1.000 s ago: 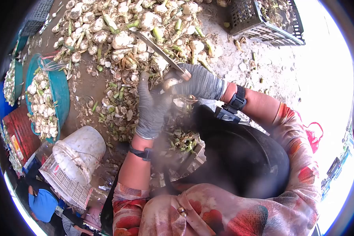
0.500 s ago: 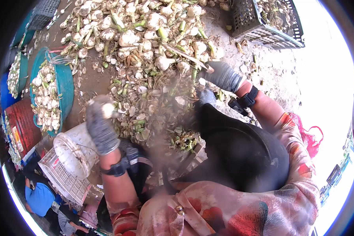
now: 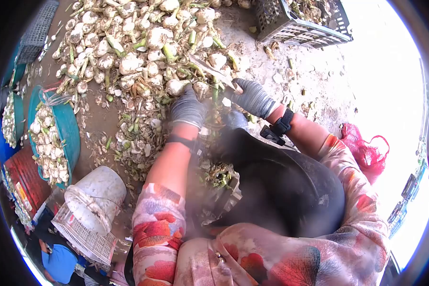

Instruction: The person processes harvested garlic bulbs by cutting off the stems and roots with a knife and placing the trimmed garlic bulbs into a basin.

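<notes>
My left hand (image 3: 189,108), in a grey knit glove, is at the near edge of the garlic heap, its fingers closed against a garlic bulb (image 3: 176,86). Another bulb (image 3: 201,90) lies just right of its fingertips. Part of the grip is hidden under the glove. My right hand (image 3: 253,97), gloved too, is closed around the lower end of a knife (image 3: 212,71). The long, pale blade points up and left over the heap. Trimmed stems and peelings (image 3: 138,126) cover the ground below the bulbs.
A black plastic crate (image 3: 302,28) stands at top right. To the left are a teal tub (image 3: 70,136) of garlic, a white bucket (image 3: 97,195), a white basket (image 3: 86,238) and a red container (image 3: 26,174). A person in blue (image 3: 59,262) is at lower left. A red net bag (image 3: 367,150) lies right.
My left hand has moved right and up to the heap; the pale bulb it held is no longer seen in it. My right hand still grips the knife. The view has shifted somewhat.
</notes>
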The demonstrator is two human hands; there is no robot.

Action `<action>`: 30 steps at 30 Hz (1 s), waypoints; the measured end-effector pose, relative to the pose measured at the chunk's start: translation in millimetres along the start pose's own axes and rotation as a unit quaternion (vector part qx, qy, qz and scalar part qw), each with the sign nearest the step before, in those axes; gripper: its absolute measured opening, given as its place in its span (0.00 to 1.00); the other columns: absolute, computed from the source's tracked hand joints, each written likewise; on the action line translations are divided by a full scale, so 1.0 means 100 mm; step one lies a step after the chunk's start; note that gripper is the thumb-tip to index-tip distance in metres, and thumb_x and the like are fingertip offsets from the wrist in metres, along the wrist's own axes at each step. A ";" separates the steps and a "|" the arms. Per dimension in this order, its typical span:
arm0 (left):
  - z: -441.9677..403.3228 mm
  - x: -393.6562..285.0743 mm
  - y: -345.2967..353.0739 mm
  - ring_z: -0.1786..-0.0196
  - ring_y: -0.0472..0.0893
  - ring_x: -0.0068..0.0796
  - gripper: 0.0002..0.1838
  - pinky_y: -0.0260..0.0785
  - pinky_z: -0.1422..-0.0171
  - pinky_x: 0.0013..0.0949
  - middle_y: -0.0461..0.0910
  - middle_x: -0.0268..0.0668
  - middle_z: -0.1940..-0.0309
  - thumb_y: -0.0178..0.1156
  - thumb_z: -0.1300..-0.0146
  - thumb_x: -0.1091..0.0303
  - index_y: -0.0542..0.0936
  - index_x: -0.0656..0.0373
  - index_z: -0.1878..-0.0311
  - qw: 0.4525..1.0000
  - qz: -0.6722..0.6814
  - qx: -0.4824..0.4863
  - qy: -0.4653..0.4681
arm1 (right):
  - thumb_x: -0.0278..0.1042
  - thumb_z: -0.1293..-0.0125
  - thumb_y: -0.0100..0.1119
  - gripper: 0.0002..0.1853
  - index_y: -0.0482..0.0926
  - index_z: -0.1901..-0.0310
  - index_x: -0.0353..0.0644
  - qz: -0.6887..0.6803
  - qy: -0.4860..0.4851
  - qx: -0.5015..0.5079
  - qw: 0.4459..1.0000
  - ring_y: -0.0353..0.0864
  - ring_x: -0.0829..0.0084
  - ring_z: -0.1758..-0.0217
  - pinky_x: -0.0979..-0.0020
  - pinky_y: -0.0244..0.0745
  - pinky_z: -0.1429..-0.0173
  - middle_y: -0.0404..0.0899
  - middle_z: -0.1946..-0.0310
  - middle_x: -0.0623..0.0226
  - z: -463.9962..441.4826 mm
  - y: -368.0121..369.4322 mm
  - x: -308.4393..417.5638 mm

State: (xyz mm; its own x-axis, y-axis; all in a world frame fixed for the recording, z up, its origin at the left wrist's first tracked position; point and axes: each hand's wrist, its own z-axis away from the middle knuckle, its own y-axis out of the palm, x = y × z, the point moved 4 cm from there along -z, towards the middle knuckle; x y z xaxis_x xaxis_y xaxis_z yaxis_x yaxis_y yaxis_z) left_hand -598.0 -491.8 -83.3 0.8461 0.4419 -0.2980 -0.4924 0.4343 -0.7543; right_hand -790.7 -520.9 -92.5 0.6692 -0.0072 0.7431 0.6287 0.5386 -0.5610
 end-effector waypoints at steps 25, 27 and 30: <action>0.70 0.98 0.29 0.48 0.79 0.33 0.23 0.71 0.43 0.36 0.78 0.39 0.50 0.63 0.37 0.60 0.72 0.60 0.43 0.933 0.226 -0.103 0.262 | 0.38 0.45 0.58 0.10 0.77 0.60 0.50 0.157 -0.217 0.161 0.950 0.82 0.51 0.68 0.55 0.75 0.64 0.80 0.73 0.57 0.24 0.24 0.83; 0.77 0.88 0.24 0.54 0.79 0.32 0.22 0.72 0.47 0.37 0.79 0.36 0.55 0.66 0.41 0.65 0.72 0.59 0.46 0.922 0.146 -0.167 0.318 | 0.39 0.44 0.58 0.10 0.77 0.61 0.48 0.166 -0.222 0.145 0.950 0.82 0.51 0.69 0.55 0.75 0.65 0.80 0.75 0.56 0.24 0.26 0.77; 1.01 0.42 -0.19 0.56 0.78 0.29 0.23 0.72 0.48 0.35 0.77 0.36 0.56 0.66 0.43 0.71 0.70 0.58 0.46 0.901 0.267 -0.185 0.286 | 0.40 0.39 0.55 0.11 0.77 0.58 0.44 0.171 -0.091 0.139 0.971 0.82 0.55 0.74 0.57 0.76 0.67 0.78 0.80 0.56 0.02 0.32 0.27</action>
State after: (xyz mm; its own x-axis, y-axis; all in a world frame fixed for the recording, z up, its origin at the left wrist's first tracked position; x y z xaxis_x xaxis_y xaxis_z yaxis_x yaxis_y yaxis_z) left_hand -573.6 -402.1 -22.8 0.5270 -0.0128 -0.8497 -0.8487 -0.0599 -0.5255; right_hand -753.1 -502.3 -89.1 0.7228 0.3477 0.5973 0.2345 0.6895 -0.6852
